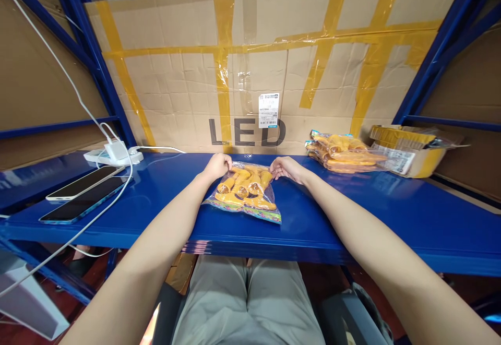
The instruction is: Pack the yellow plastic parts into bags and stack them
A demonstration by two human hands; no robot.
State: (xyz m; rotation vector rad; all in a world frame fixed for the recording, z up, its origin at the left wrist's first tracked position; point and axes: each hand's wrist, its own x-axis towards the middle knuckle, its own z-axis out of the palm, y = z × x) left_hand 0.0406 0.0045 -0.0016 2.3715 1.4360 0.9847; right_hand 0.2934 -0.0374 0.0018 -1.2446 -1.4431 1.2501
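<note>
A clear plastic bag [247,187] of orange tube-like items lies flat on the blue tabletop [164,178]. Its colourful printed edge faces me. My left hand [218,167] pinches the bag's far left corner between thumb and fingers. At the far right corner, my right hand [287,169] has its fingertips closed on the bag's edge. What exactly the orange items are I cannot make out through the shiny plastic.
Several similar filled bags [342,152] are stacked at the back right, beside an open cardboard box [410,152]. To the left lie two phones [84,183], a power strip [97,156] and a white cable [104,206]. A taped cardboard panel [176,89] stands behind the table.
</note>
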